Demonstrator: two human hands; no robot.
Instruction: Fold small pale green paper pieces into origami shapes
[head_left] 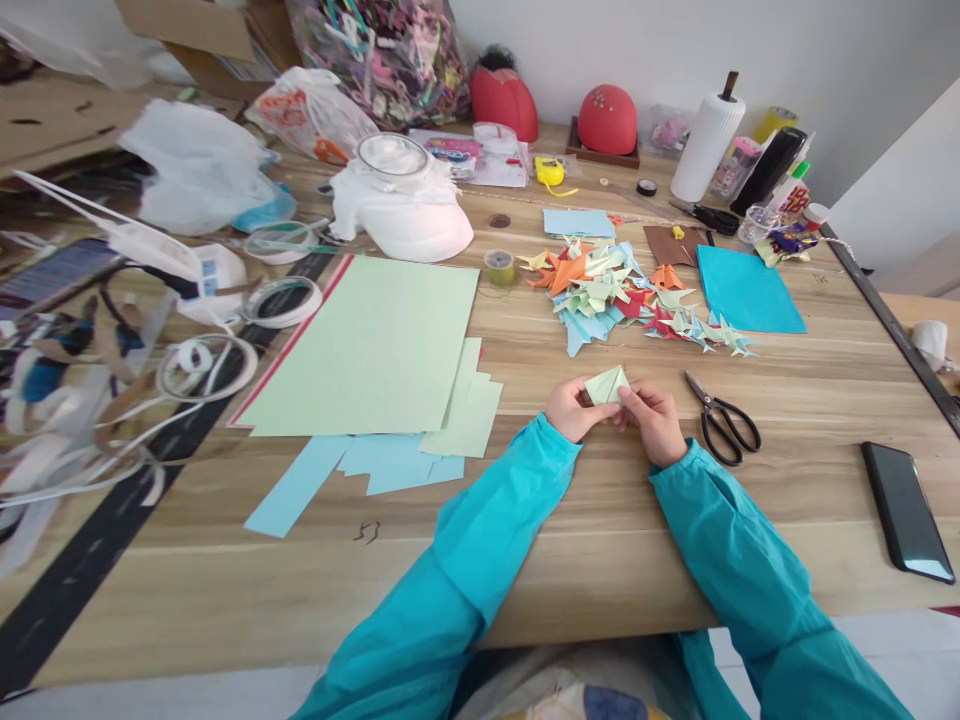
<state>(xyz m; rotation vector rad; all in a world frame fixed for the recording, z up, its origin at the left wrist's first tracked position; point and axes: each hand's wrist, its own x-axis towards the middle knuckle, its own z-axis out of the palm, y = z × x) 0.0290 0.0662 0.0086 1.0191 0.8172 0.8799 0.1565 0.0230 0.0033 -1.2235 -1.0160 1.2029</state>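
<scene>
A small pale green folded paper piece sits between both hands just above the wooden table. My left hand pinches its left side and my right hand pinches its right side. Both arms wear teal sleeves. Beyond the hands lies a pile of folded paper cranes in green, blue, orange and red. Black scissors lie just right of my right hand.
A large pale green sheet with smaller green and light blue offcuts lies to the left. A blue sheet is at the back right, a black phone at the right edge. Tape rolls, plastic bags and a paper towel roll crowd the back and left.
</scene>
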